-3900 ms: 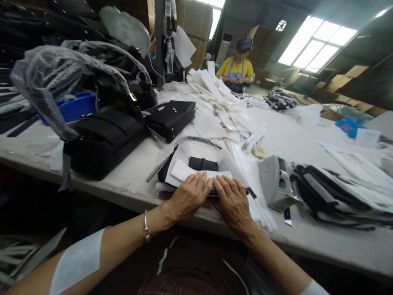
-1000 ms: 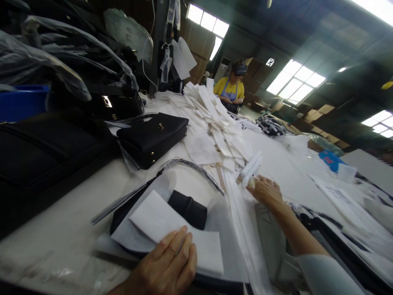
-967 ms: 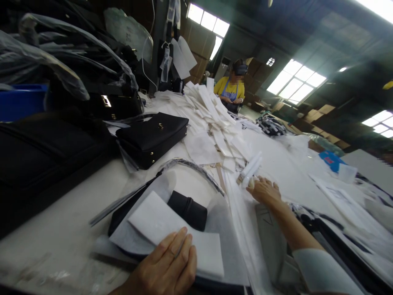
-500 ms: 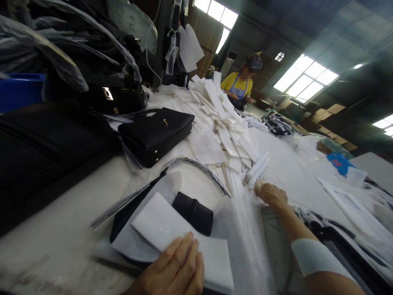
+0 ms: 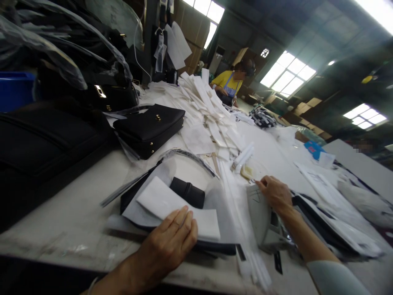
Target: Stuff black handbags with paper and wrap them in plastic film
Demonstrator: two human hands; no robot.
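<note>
My left hand (image 5: 172,233) lies with its fingers stretched flat over a white foam sheet (image 5: 181,209). Its thumb is hidden. Under the foam is a black bag (image 5: 211,247), lined with thin whitish sheets. A short black rolled piece (image 5: 188,191) sits beyond the foam, inside the curve of a plastic-wrapped bag strap (image 5: 184,152). On the other side, my right hand (image 5: 274,193) has its fingertips pinched together at the top of a grey box-like device (image 5: 258,213). What they hold is too small to name. A yellowish round item (image 5: 246,171) lies just past those fingertips.
A finished-looking black handbag (image 5: 150,127) stands behind on the white table. A heap of white foam strips (image 5: 202,102) spreads further back. Dark bags (image 5: 46,139) are piled at left by a blue bin (image 5: 16,90). A co-worker in yellow (image 5: 225,84) is at the far end.
My right hand has drawn back from the yellowish item to the grey device. My left hand stays on the foam. The whole view has shifted, showing more of the table's near edge.
</note>
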